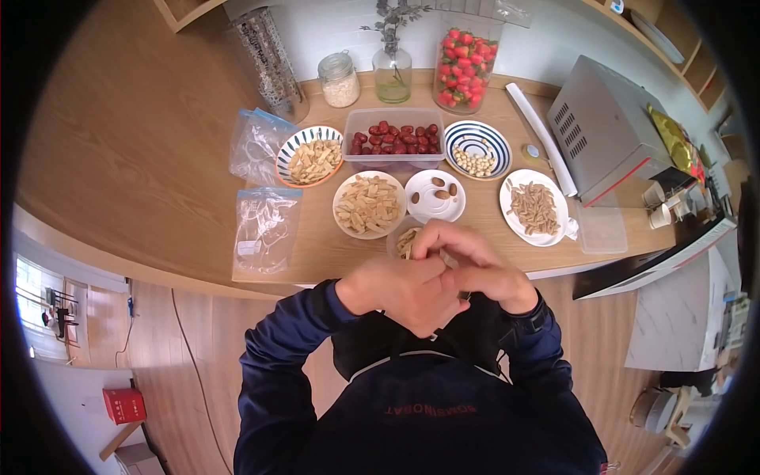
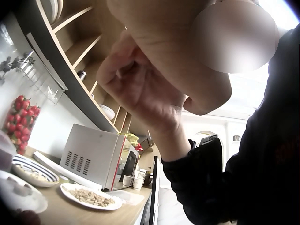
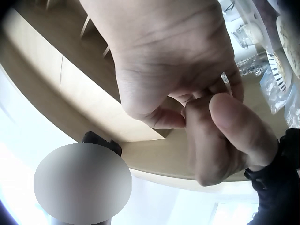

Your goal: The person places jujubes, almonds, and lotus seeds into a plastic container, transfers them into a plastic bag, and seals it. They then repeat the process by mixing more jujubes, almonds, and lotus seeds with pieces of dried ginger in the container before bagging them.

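Note:
My left hand (image 1: 408, 289) and right hand (image 1: 479, 265) meet over the counter's front edge, in front of my chest. The fingers of both bend inward against each other. In the right wrist view my left hand's thumb (image 3: 229, 117) points toward the right hand's fingers, and a shiny clear sliver (image 3: 226, 80) shows by those fingers. What the fingertips hold is hidden; I cannot tell it. Just beyond the hands, partly covered by them, is a small container of yellowish dried strips (image 1: 406, 242). Nearest behind it are a plate of pale dried slices (image 1: 369, 207) and a saucer with several almonds (image 1: 443, 195).
Two clear zip bags (image 1: 265, 233) (image 1: 257, 146) lie at the left. Behind stand a striped bowl of dried slices (image 1: 315, 161), a box of red dates (image 1: 396, 140) and a blue-ringed plate (image 1: 477, 150). A plate of brownish sticks (image 1: 534, 207) sits right, near a microwave (image 1: 609, 131).

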`<act>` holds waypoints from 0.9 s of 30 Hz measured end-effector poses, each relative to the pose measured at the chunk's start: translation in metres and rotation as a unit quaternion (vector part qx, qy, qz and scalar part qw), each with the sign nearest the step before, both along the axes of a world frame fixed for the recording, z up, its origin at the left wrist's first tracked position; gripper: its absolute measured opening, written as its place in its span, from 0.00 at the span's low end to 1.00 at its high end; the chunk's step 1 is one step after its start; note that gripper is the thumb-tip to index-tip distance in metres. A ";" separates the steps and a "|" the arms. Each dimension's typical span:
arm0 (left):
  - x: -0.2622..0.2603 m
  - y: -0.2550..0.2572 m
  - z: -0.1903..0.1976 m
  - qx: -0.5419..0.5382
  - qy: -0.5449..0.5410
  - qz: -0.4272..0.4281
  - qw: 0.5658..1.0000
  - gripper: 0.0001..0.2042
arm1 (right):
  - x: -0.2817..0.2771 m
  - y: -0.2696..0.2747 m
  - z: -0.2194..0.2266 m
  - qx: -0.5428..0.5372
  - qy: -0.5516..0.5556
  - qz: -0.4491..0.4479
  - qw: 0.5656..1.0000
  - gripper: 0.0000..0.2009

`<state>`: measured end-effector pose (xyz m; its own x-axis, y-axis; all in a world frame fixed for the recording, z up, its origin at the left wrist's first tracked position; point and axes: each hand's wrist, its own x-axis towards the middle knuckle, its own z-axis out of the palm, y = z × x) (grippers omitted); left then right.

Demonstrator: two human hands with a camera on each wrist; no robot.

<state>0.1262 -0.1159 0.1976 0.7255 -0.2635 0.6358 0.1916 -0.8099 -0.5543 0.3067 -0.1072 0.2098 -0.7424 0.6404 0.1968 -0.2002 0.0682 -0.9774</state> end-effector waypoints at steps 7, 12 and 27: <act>-0.033 0.020 -0.035 -0.275 0.037 0.254 0.927 0.08 | 0.001 0.030 -0.046 0.211 -0.182 -0.278 0.919 0.06; -0.051 0.029 -0.084 -0.456 -0.018 0.406 0.792 0.13 | -0.008 0.036 -0.090 0.349 -0.371 -0.185 0.840 0.07; -0.033 0.019 -0.098 -0.589 -0.096 0.418 0.685 0.10 | -0.029 0.041 -0.126 0.490 -0.417 -0.102 0.759 0.09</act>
